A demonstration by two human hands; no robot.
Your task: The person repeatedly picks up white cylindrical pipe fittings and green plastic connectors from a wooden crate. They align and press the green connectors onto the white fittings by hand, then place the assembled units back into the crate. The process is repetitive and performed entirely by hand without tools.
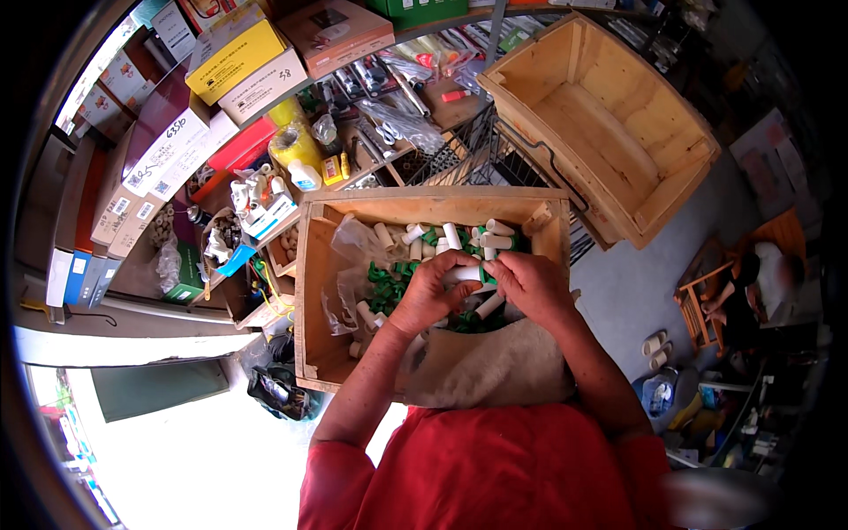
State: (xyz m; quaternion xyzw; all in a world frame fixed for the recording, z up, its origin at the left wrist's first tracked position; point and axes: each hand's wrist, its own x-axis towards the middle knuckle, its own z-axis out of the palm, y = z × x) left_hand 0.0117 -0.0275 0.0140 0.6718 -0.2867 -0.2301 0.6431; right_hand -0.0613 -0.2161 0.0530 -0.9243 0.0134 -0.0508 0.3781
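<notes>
Over an open wooden box (433, 196), both hands meet at a short white plastic tube (463, 274) with a green piece at its right end. My left hand (426, 296) is closed around the tube's white body. The fingers of my right hand (532, 284) pinch at the green end; their tips partly cover it. Below and around the hands, loose white tubes (451, 236) and small green plastic parts (387, 288) lie mixed in the box. Crumpled clear plastic bags (355, 240) rest along its left side. A brown cloth (495, 364) covers the near edge.
A second, larger wooden box (609, 124) stands tilted at the upper right, beside a black wire basket (450, 150). Shelves with cartons (238, 66) and tools curve along the left and back. At right, a person (768, 287) sits near slippers (654, 349).
</notes>
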